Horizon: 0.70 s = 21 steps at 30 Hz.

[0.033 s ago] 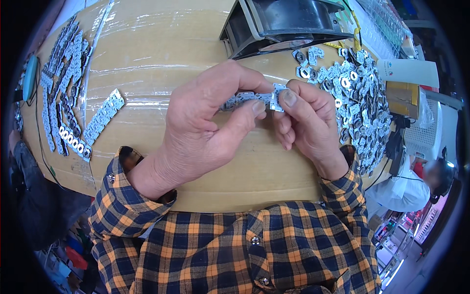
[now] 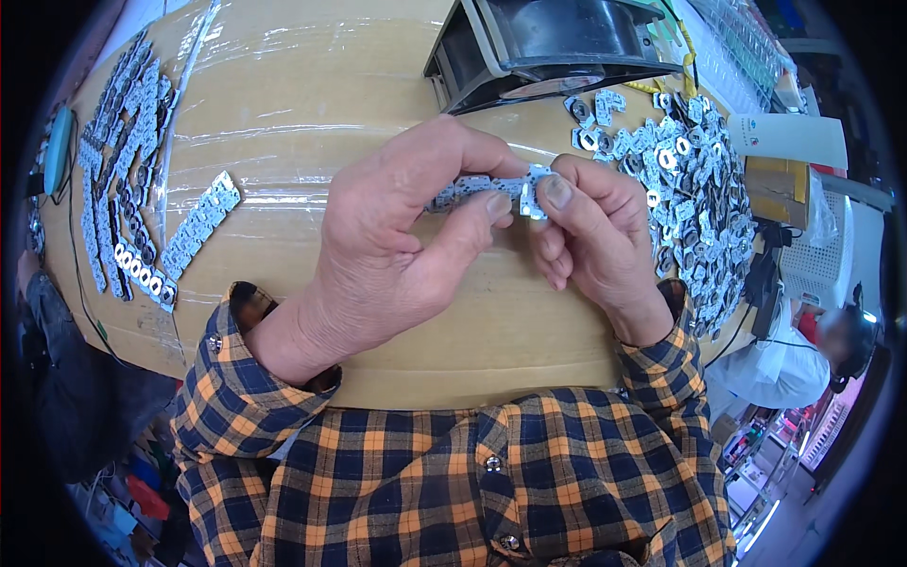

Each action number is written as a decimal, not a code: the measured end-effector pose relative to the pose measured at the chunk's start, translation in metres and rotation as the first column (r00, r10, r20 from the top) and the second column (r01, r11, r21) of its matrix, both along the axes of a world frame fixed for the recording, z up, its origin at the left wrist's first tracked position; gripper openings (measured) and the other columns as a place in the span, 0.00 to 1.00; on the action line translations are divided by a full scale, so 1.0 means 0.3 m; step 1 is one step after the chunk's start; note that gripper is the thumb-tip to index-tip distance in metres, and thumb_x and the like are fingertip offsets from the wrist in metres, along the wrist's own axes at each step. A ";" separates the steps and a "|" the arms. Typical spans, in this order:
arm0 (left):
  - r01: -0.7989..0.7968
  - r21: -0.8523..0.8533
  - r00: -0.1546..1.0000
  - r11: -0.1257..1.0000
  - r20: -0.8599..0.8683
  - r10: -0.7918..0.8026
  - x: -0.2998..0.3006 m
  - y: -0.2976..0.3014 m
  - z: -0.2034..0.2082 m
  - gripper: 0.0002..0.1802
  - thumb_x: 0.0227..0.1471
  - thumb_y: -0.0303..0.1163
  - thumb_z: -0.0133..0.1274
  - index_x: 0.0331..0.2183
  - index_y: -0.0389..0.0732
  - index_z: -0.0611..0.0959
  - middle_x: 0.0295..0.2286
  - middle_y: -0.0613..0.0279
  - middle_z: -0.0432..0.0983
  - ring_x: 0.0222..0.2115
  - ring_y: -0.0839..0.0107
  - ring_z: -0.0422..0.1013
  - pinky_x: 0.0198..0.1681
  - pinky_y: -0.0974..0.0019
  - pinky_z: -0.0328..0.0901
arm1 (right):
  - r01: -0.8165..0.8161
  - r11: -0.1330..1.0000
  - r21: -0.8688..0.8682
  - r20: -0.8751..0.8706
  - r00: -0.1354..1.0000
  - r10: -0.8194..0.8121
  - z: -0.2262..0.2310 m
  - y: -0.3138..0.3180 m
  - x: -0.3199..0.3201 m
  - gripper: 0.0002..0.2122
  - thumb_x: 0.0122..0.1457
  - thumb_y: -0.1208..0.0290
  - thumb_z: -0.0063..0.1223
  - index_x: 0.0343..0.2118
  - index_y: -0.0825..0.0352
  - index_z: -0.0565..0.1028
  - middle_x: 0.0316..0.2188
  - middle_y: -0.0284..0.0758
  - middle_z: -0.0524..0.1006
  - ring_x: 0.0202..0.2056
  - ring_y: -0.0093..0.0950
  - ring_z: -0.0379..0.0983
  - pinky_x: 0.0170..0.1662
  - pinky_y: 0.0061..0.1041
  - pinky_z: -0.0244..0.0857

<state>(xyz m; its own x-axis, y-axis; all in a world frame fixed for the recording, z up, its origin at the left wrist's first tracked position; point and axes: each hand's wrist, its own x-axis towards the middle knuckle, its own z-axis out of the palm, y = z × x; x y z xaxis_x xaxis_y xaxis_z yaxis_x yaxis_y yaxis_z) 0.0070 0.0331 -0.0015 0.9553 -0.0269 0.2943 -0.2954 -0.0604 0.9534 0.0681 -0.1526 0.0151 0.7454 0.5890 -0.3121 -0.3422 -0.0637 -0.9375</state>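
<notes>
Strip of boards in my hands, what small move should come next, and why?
Perhaps gently flex the end piece with your right hand while your left hand steadies the strip. Your right thumb lies on that piece, your left hand grips the rest, and small loose pieces lie heaped at the right.

Bright, cool light fills the scene. White glare streaks the far tabletop (image 2: 302,80). Edges bend and darken.
</notes>
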 end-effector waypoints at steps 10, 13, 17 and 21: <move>-0.080 -0.024 0.989 0.997 -0.124 0.076 -0.014 -0.017 0.009 0.11 0.54 0.17 0.50 0.41 0.29 0.73 0.35 0.59 0.73 0.32 0.75 0.75 0.32 0.76 0.70 | 0.034 0.999 0.033 -0.135 0.990 -0.029 0.011 0.006 0.006 0.14 0.62 0.67 0.49 0.22 0.71 0.73 0.11 0.27 0.69 0.09 0.13 0.60 0.12 0.13 0.55; -0.082 -0.002 0.986 0.997 -0.143 0.081 -0.012 -0.010 0.004 0.10 0.54 0.17 0.50 0.40 0.29 0.73 0.34 0.58 0.73 0.32 0.76 0.75 0.32 0.76 0.70 | 0.029 0.999 0.017 -0.121 0.992 -0.027 0.014 0.007 0.006 0.13 0.63 0.70 0.44 0.21 0.68 0.68 0.11 0.27 0.64 0.09 0.14 0.55 0.11 0.16 0.54; -0.080 -0.079 0.990 0.994 -0.121 0.070 -0.010 -0.013 0.002 0.10 0.54 0.18 0.51 0.40 0.29 0.73 0.34 0.58 0.74 0.31 0.76 0.75 0.32 0.76 0.70 | 0.035 0.992 0.118 -0.184 0.983 -0.013 0.005 -0.002 0.015 0.14 0.62 0.70 0.46 0.21 0.70 0.70 0.11 0.28 0.65 0.09 0.15 0.57 0.11 0.15 0.55; -0.026 -0.063 0.991 0.998 -0.131 0.018 -0.009 -0.006 0.009 0.09 0.54 0.18 0.50 0.40 0.30 0.73 0.33 0.58 0.74 0.30 0.77 0.74 0.31 0.77 0.69 | 0.056 0.987 0.149 -0.199 0.980 -0.026 -0.001 -0.003 0.011 0.14 0.62 0.70 0.48 0.21 0.71 0.73 0.11 0.28 0.67 0.09 0.14 0.59 0.12 0.15 0.55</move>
